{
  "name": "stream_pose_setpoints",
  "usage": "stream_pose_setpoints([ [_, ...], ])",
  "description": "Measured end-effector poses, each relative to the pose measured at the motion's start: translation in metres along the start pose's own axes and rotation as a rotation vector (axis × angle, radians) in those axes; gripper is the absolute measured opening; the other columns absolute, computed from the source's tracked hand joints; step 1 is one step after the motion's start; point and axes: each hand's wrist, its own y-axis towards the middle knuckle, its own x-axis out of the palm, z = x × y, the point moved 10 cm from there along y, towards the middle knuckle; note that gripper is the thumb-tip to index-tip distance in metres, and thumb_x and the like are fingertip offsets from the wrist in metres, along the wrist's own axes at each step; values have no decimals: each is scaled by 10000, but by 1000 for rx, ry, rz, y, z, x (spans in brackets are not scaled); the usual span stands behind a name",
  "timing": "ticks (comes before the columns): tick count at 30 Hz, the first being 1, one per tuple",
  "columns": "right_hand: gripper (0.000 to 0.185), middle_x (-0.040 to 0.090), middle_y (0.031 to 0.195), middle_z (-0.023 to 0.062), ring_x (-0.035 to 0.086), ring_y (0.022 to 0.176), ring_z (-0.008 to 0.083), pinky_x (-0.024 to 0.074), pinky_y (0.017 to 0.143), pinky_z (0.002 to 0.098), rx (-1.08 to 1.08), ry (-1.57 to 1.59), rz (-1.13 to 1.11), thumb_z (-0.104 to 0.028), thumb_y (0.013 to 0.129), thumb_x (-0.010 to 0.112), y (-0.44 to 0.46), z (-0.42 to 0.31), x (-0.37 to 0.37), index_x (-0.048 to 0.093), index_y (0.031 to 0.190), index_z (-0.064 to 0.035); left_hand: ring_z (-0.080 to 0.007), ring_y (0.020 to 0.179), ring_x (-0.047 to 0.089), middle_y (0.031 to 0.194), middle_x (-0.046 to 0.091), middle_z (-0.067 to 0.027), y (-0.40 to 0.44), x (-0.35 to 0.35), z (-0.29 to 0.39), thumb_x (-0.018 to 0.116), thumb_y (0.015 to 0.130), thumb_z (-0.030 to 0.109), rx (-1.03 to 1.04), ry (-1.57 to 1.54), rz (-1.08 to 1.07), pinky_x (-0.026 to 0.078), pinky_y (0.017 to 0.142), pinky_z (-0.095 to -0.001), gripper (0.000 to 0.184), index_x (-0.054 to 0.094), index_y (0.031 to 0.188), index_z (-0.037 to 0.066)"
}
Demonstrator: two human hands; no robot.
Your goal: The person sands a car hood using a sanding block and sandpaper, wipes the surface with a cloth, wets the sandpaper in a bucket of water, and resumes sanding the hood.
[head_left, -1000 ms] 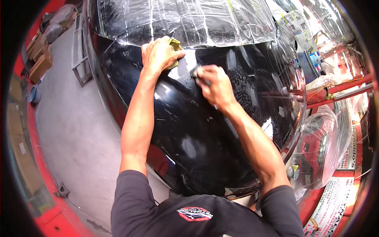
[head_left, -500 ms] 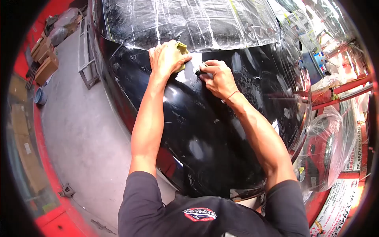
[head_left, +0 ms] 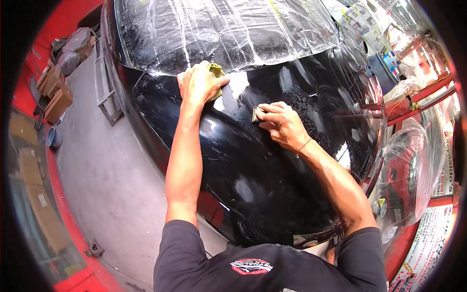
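My left hand (head_left: pixel 198 86) is closed on a yellow-green cloth (head_left: pixel 216 71) at the upper part of a glossy black car hood (head_left: pixel 233 165). The cloth rests against the hood, close to the windshield edge. To the right and lower, my right hand (head_left: pixel 286 126) pinches a small, flat dark block (head_left: pixel 255 115) with a pale edge, held at the hood surface. The fingers partly hide it, so its exact kind cannot be told. Wet streaks and whitish smears mark the paint around both hands.
Clear plastic sheeting (head_left: pixel 224 34) with white drips covers the windshield. Left of the car are a grey metal frame (head_left: pixel 108 100), cardboard boxes (head_left: pixel 58 100) and a blue bucket (head_left: pixel 54 137). At right stand a red rail (head_left: pixel 418 100) and a plastic-wrapped red part (head_left: pixel 401 170).
My right hand has moved down and right with the block, away from the left hand. My left hand keeps the cloth near the windshield edge. The view has shifted slightly.
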Motion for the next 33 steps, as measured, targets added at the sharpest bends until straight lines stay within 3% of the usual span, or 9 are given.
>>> stream_pose_setpoints([
  [5,303,714,1140,132,632,1058,354,516,911,426,-127,-11,30,-45,794,728,64,13,11,717,1097,-47,-336,1017,698,1010,737,-190,2,0,-1,796,693,579,-7,0,-17,494,918,-453,613,700,972,42],
  [11,355,711,1126,124,647,1044,335,507,946,420,-200,-41,-10,-42,766,759,24,-8,0,712,1117,-66,-331,1029,696,1021,740,-176,0,-2,-1,800,684,574,-2,12,49,494,916,-432,613,714,1006,59],
  [13,347,700,1185,129,648,1075,329,508,954,426,-94,-49,-115,-49,760,762,55,20,14,711,1103,-60,-355,1000,701,997,740,-190,3,1,-1,805,681,567,20,14,34,508,894,-447,607,716,1002,60],
  [17,317,702,1199,129,647,1082,343,523,942,429,-226,55,93,-28,751,770,29,17,10,716,1061,-64,-357,972,706,963,739,-199,2,-1,-1,803,683,563,22,-12,-2,518,874,-459,611,713,994,44],
  [19,354,700,1211,117,646,1100,346,534,937,425,-80,49,19,4,747,745,7,-3,6,726,1080,-114,-357,969,707,961,740,-198,2,1,-2,801,683,565,20,-15,20,519,870,-460,610,712,985,43],
  [23,322,708,1173,134,636,1071,354,527,918,427,-168,34,12,-2,762,717,58,20,18,716,1075,-77,-358,974,707,971,740,-195,1,-1,0,800,684,568,36,4,51,515,874,-460,605,708,971,44],
  [29,450,692,1209,134,641,1094,345,539,919,419,-106,76,-51,82,725,659,7,-7,8,708,1141,-84,-320,1032,686,1029,731,-172,3,-1,-1,779,725,574,-11,13,-27,471,912,-452,594,711,1021,63],
  [31,332,705,1177,141,650,1066,324,495,973,423,-109,6,-123,-21,766,710,37,1,16,725,1093,-78,-320,1035,686,1031,731,-173,1,2,-1,777,724,574,-14,34,-19,470,915,-453,595,711,1022,63],
  [33,306,712,1155,148,646,1052,335,496,964,416,-199,31,49,-42,768,714,68,4,16,726,1073,-68,-351,991,703,986,741,-187,0,-2,0,788,690,579,28,-8,57,518,884,-448,622,707,997,43],
])
